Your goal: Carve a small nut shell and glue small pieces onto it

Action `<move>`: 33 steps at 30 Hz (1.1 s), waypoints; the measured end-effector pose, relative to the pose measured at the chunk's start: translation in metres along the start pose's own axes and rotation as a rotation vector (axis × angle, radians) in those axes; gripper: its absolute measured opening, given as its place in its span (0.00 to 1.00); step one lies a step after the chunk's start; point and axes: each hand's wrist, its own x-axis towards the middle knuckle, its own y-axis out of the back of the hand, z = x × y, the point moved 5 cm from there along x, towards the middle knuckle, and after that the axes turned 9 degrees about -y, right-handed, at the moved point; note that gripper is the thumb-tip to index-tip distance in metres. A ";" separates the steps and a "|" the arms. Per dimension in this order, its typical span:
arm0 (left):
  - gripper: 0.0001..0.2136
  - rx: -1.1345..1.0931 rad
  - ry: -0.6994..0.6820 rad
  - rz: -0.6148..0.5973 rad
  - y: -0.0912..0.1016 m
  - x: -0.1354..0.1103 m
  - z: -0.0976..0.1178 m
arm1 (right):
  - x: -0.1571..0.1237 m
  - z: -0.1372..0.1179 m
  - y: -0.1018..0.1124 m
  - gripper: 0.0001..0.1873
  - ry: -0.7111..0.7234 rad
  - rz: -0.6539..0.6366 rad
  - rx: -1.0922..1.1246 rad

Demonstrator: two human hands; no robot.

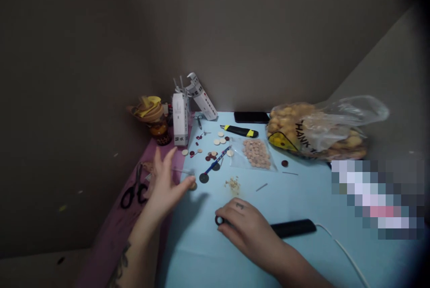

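My left hand (163, 180) is raised over the table's left edge, thumb and fingers apart, holding nothing I can see. Just by its thumb tip is a small round tan piece (192, 186), and black scissors (137, 189) lie beside it on the pink cloth. In my right hand (247, 229) is a slim black corded hand drill (294, 228), resting low over the blue table; its round front end points left, and my fingers hide its middle. Beyond that hand lies a small heap of pale shavings (233, 185).
Several loose beads and buttons (217, 142), a blue marked pencil (217, 161) and a bag of wooden beads (257, 153) lie ahead. Behind are a utility knife (239, 131), phone (251, 117), white boxes (180, 118), a drink cup (158, 129) and a large plastic bag (289, 122).
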 end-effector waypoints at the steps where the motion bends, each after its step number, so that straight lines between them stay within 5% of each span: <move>1: 0.27 0.064 -0.025 -0.051 -0.002 0.000 0.000 | 0.000 -0.001 0.000 0.10 0.001 -0.004 0.001; 5: 0.11 0.240 0.005 -0.122 -0.001 -0.003 -0.001 | 0.000 -0.003 -0.001 0.09 -0.006 -0.033 -0.001; 13: 0.20 0.178 -0.216 -0.155 -0.026 -0.004 0.005 | -0.004 -0.011 -0.009 0.06 0.025 -0.095 -0.052; 21: 0.13 0.472 -0.255 -0.482 -0.058 -0.010 0.016 | -0.007 -0.018 -0.015 0.06 0.044 -0.183 -0.085; 24: 0.13 0.563 -0.262 -0.504 -0.067 -0.007 0.018 | -0.007 -0.017 -0.017 0.06 0.058 -0.177 -0.090; 27: 0.15 0.520 -0.266 -0.407 -0.060 -0.001 0.013 | -0.006 -0.014 -0.016 0.06 0.051 -0.173 -0.082; 31: 0.12 0.331 -0.242 -0.157 -0.018 0.005 0.004 | -0.005 -0.011 -0.015 0.06 0.024 -0.173 -0.087; 33: 0.12 0.394 -0.169 -0.218 -0.008 0.004 0.001 | -0.005 -0.010 -0.014 0.05 -0.007 -0.160 -0.096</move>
